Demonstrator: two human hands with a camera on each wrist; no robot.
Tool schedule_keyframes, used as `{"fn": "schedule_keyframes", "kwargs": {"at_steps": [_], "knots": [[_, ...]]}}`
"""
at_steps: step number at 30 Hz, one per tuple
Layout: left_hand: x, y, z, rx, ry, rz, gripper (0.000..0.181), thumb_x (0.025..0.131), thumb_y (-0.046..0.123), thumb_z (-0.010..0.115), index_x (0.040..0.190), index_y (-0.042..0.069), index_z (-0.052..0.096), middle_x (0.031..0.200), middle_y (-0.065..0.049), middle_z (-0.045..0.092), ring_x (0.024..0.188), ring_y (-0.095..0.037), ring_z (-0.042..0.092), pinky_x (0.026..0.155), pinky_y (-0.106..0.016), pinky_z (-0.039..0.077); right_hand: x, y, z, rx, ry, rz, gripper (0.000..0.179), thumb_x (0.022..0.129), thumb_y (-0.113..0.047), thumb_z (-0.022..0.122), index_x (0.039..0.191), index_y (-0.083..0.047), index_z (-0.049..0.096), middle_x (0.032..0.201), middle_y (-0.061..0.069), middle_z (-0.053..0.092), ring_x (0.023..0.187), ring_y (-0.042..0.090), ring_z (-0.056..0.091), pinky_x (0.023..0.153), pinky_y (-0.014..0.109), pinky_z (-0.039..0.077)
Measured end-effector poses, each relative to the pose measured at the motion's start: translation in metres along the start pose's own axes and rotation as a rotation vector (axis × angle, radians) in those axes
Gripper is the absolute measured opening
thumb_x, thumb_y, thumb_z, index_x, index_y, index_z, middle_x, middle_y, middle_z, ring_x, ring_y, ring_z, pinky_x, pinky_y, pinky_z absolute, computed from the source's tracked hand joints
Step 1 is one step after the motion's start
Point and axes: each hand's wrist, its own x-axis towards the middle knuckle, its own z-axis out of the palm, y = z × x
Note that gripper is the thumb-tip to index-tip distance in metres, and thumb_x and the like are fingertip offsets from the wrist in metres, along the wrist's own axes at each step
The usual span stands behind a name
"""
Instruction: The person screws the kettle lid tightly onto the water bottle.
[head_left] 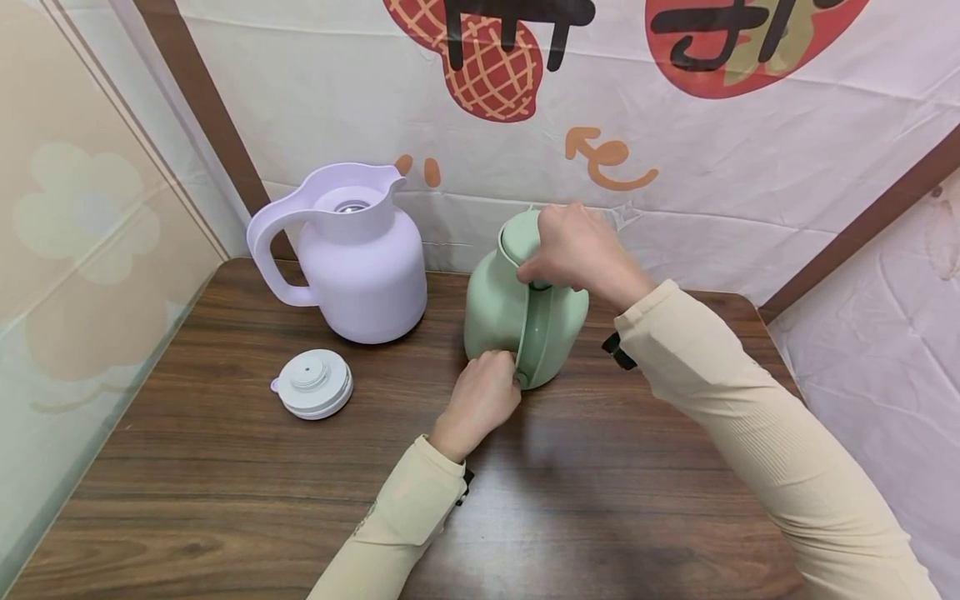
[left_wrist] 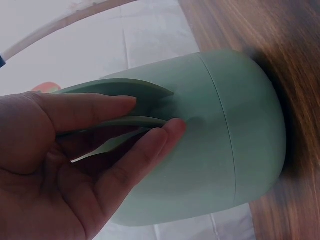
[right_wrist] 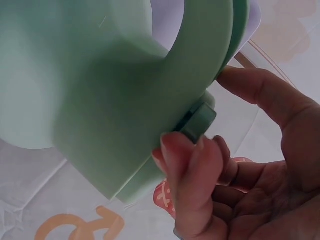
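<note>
A green thermos jug [head_left: 491, 321] stands upright on the table, its handle facing me. Low on the handle [left_wrist: 150, 87], my left hand [head_left: 483, 398] pinches it between thumb and fingers, with fingertips close to the body in the left wrist view. My right hand [head_left: 581, 250] is over the jug's top and grips the green lid [head_left: 519, 237], partly covering it. In the right wrist view, fingertips are at a small dark-green tab [right_wrist: 201, 122] on the lid's edge, while the thumb [right_wrist: 255, 87] lies by the top of the handle.
To the left stands a lilac thermos jug [head_left: 367, 275] with its mouth uncovered. In front of it, a white round stopper lid [head_left: 315, 383] with a lilac tab lies on the wooden table [head_left: 225, 500]. A printed cloth [head_left: 337, 92] hangs behind the table.
</note>
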Motion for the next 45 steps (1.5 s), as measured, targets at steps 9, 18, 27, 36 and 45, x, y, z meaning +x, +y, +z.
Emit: {"fn": "schedule_keyframes", "kwargs": {"at_steps": [9, 18, 27, 36, 45], "knots": [[0.0008, 0.0003, 0.0002, 0.004, -0.005, -0.004, 0.039, 0.074, -0.010, 0.053, 0.052, 0.014, 0.030, 0.052, 0.003, 0.026, 0.049, -0.012, 0.026, 0.044, -0.025, 0.028, 0.0009, 0.0010, 0.0007, -0.002, 0.013, 0.001, 0.022, 0.069, -0.021, 0.063, 0.060, -0.010, 0.045, 0.052, 0.002, 0.047, 0.039, 0.019, 0.052, 0.042, 0.029, 0.041], [0.0012, -0.0002, 0.0004, 0.006, 0.001, 0.006, 0.038, 0.073, -0.010, 0.053, 0.054, 0.014, 0.030, 0.053, 0.002, 0.027, 0.049, -0.012, 0.026, 0.044, -0.025, 0.028, 0.0014, 0.0010, 0.0007, 0.007, 0.015, -0.013, 0.023, 0.070, -0.019, 0.063, 0.059, -0.010, 0.044, 0.049, 0.001, 0.044, 0.038, 0.019, 0.051, 0.042, 0.029, 0.041], [0.0017, -0.0002, 0.0003, 0.002, -0.007, 0.004, 0.038, 0.073, -0.011, 0.052, 0.054, 0.014, 0.030, 0.054, 0.002, 0.026, 0.050, -0.012, 0.025, 0.044, -0.024, 0.026, 0.0017, 0.0000, 0.0001, 0.017, 0.009, -0.008, 0.021, 0.069, -0.018, 0.062, 0.059, -0.010, 0.045, 0.049, 0.002, 0.045, 0.038, 0.017, 0.049, 0.043, 0.028, 0.039], [0.0015, -0.0003, 0.0005, 0.000, -0.003, 0.001, 0.036, 0.073, -0.011, 0.053, 0.054, 0.013, 0.033, 0.053, 0.001, 0.030, 0.049, -0.012, 0.028, 0.044, -0.025, 0.028, 0.0020, -0.0008, 0.0012, 0.018, 0.010, -0.014, 0.023, 0.069, -0.017, 0.063, 0.057, -0.010, 0.046, 0.046, 0.002, 0.044, 0.038, 0.016, 0.046, 0.044, 0.028, 0.038], [0.0012, 0.0007, 0.0005, -0.006, -0.001, 0.003, 0.037, 0.072, -0.012, 0.052, 0.054, 0.014, 0.032, 0.053, 0.002, 0.027, 0.049, -0.012, 0.026, 0.042, -0.024, 0.027, 0.0032, -0.0008, 0.0034, -0.012, 0.044, -0.025, 0.030, 0.067, -0.018, 0.066, 0.057, -0.012, 0.038, 0.058, 0.000, 0.034, 0.055, 0.019, 0.037, 0.051, 0.030, 0.033]]}}
